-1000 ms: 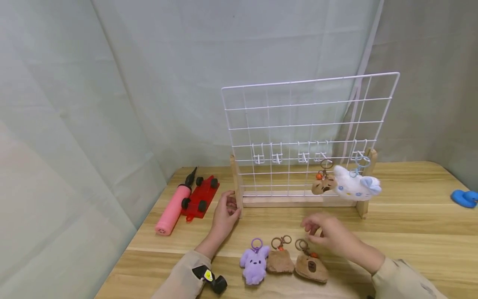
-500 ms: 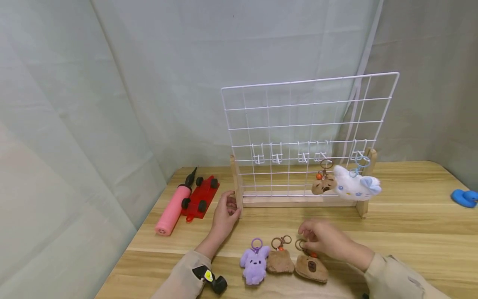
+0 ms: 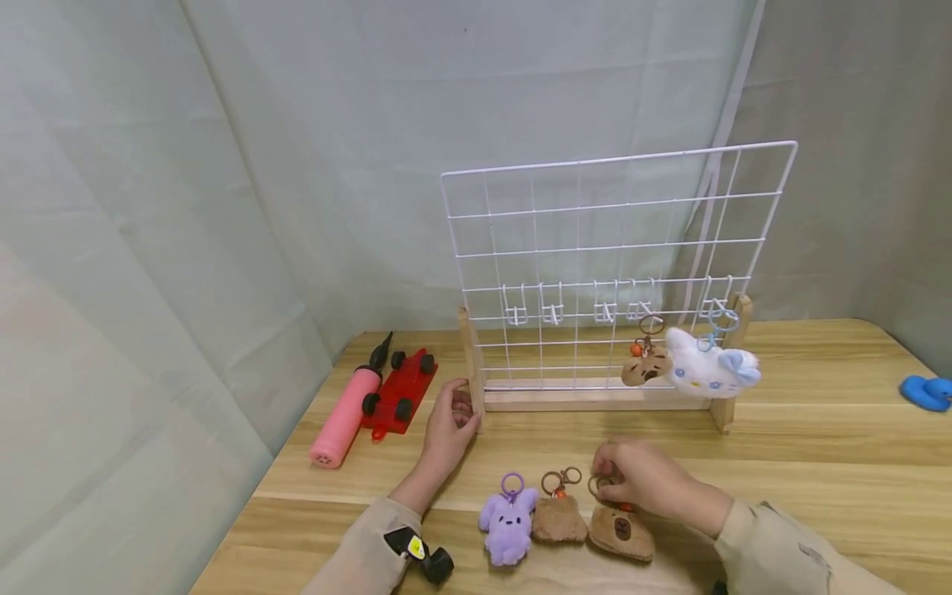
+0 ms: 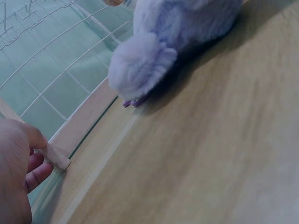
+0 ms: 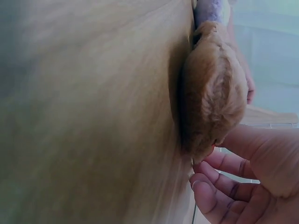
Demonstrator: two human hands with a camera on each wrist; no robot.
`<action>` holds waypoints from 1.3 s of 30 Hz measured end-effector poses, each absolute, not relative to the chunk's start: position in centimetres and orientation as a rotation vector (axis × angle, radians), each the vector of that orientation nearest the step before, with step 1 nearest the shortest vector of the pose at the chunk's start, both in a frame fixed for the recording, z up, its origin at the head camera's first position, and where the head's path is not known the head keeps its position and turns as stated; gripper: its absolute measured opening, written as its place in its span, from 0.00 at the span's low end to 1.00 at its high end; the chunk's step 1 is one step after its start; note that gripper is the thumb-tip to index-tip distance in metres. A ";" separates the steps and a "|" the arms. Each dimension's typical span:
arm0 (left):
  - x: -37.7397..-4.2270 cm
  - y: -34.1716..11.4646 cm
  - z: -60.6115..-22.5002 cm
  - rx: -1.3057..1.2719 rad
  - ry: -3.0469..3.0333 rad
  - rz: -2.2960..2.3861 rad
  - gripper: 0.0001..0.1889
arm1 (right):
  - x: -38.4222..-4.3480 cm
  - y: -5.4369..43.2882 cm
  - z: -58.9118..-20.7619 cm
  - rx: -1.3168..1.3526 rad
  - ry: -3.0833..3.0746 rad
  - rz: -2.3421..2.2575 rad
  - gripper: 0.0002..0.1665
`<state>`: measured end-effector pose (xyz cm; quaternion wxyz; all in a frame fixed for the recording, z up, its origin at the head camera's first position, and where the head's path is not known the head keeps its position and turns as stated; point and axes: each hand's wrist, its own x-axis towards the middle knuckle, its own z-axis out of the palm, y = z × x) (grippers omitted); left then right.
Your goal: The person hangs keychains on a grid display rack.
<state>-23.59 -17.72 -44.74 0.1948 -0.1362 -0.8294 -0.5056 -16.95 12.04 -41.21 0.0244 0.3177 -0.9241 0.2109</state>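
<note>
My left hand (image 3: 449, 423) grips the left wooden post (image 3: 472, 364) of a white wire grid display rack (image 3: 595, 402); thumb and fingers bend round its foot in the left wrist view. My right hand (image 3: 645, 479) pinches the ring end of a brown plush keychain (image 3: 623, 541) with a dark snout. This plush still lies on the table, and the fingers partly hide its rings. To its left lie a second brown plush keychain (image 3: 559, 522) and a purple plush keychain (image 3: 509, 533) with a purple ring.
A small brown keychain (image 3: 644, 367) and a white kitty plush keychain (image 3: 710, 368) hang from hooks at the rack's right; other hooks (image 3: 553, 314) hold nothing. A pink pump (image 3: 345, 417) and red wheeled toy (image 3: 405, 392) lie left, a blue duck (image 3: 925, 393) far right.
My right hand has moved down and slightly left onto the rings of the right-hand brown keychain, and its fingers have drawn together there. The left hand keeps its place on the post.
</note>
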 end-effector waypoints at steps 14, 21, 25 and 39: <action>-23.6 -17.7 -44.7 -0.357 -2.344 -1.453 0.28 | -17.0 11.9 -41.4 1.058 -2.807 0.681 0.16; -23.6 -17.7 -44.6 -0.351 -2.346 -1.456 0.28 | -17.0 12.0 -41.3 1.090 -2.791 0.760 0.16; -23.6 -17.7 -44.7 -0.344 -2.354 -1.458 0.28 | -16.9 12.1 -41.1 1.083 -2.807 0.857 0.14; -23.5 -17.7 -44.5 -0.342 -2.361 -1.454 0.28 | -16.4 12.8 -39.8 1.022 -2.870 1.039 0.08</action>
